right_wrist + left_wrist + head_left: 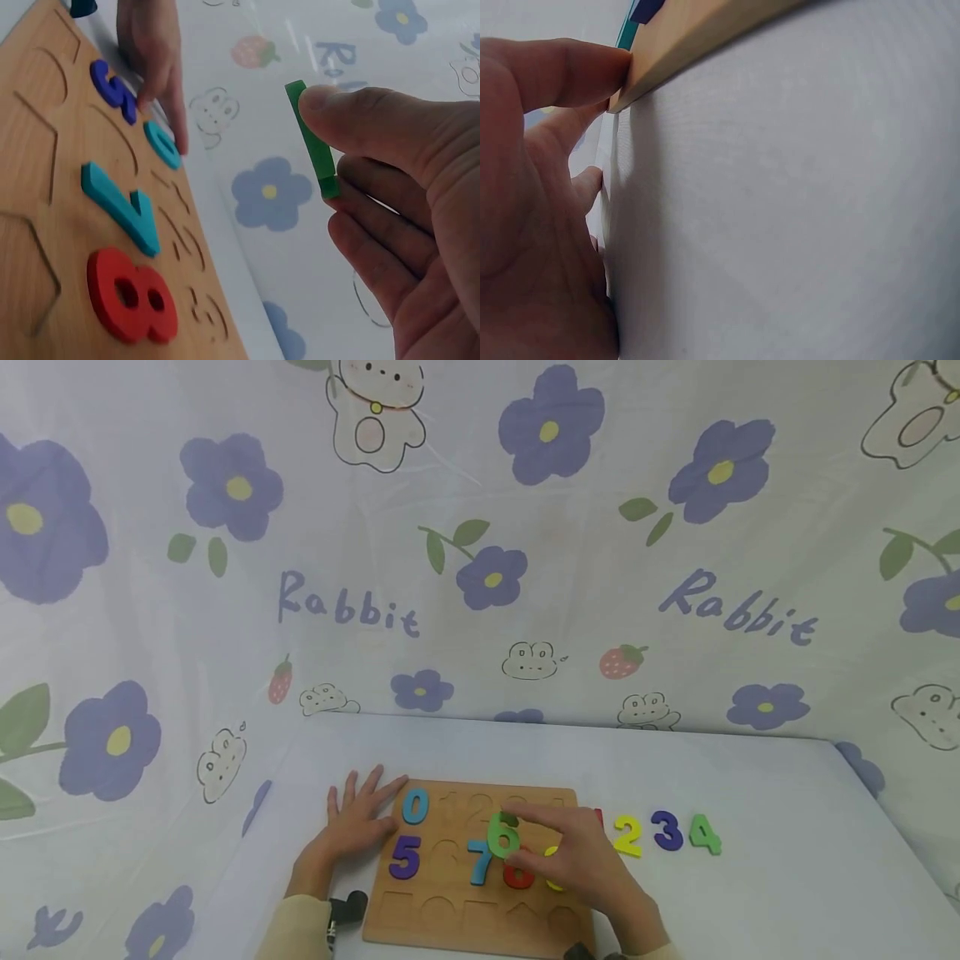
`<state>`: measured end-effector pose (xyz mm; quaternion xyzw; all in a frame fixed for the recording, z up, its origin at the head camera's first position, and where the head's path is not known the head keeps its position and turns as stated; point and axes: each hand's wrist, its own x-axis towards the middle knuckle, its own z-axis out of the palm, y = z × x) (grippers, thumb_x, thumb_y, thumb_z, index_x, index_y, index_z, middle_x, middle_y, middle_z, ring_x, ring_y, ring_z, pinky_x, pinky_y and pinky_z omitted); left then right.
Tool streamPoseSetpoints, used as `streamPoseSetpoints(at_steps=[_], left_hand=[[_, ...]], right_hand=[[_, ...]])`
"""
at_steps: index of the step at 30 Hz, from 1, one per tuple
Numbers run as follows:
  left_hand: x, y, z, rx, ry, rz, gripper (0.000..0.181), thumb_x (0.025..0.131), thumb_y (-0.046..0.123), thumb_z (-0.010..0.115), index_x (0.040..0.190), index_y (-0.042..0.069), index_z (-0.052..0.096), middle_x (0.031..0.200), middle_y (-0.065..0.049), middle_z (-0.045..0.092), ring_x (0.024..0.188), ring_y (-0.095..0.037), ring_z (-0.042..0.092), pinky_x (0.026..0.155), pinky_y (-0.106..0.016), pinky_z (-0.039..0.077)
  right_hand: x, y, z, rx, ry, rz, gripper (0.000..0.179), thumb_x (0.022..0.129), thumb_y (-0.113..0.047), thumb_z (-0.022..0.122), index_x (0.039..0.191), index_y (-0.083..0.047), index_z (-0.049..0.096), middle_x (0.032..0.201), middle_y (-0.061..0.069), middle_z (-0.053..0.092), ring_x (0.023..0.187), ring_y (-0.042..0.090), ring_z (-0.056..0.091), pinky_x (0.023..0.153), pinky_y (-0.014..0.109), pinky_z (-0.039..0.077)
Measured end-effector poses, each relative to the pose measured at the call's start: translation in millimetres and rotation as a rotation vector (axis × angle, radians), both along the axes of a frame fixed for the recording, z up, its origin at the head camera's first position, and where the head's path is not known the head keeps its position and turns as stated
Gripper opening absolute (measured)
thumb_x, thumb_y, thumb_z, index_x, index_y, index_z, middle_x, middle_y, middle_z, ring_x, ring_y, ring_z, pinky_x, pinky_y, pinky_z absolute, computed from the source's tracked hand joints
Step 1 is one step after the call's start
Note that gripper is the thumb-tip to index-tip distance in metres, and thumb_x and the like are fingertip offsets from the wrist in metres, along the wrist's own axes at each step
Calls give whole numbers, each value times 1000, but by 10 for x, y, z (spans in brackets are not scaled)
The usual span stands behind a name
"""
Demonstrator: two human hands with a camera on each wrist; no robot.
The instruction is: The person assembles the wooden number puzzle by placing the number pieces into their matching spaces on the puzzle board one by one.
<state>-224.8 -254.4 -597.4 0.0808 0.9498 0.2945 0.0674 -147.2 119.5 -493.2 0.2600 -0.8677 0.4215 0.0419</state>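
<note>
The right grip [581,853] was closed on a green 6 [493,837], pinching it between thumb and fingertips spread only to the piece's height, above the wooden board [435,885] and apart from it. To seat it well, it likely needed laying flat, squaring to the vacant recess [447,853] between purple 5 [406,851] and blue 7 [481,862], then even pressing. The left grip [360,824], fingers spread, touched the board's left edge, well placed to steady it. Farther right, yellow 2 [631,837], purple 3 [672,832] and green 4 [705,837] lay on the bench [787,885].
</note>
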Motion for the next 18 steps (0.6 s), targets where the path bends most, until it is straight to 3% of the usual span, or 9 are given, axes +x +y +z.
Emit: streamPoseSetpoints(at_steps=[5, 11, 18], left_hand=[[1, 1, 9, 1, -7, -3, 74, 95, 27, 65, 168, 27, 47, 183, -21, 15, 166, -58, -10, 124, -80, -19], [13, 3, 20, 8, -1, -3, 73, 96, 25, 65, 167, 27, 48, 183, -22, 16, 166, -58, -9, 124, -80, -19], [-2, -14, -13, -3, 14, -1, 74, 95, 28, 66, 167, 27, 49, 183, -20, 18, 167, -58, -7, 125, -81, -17]], right_hand=[[-93, -203, -23, -37, -26, 58, 53, 90, -26, 92, 140, -23, 76, 136, -8, 78, 128, 18, 75, 108, 46, 61], [-149, -433, -99, 1, -16, 78, 51, 90, -27, 91, 138, -20, 77, 130, -6, 81, 122, 20, 76, 106, 45, 62], [-193, -630, -326, 30, -105, 101, 50, 90, -27, 91, 138, -21, 78, 130, -8, 81, 129, 16, 73, 112, 44, 59]])
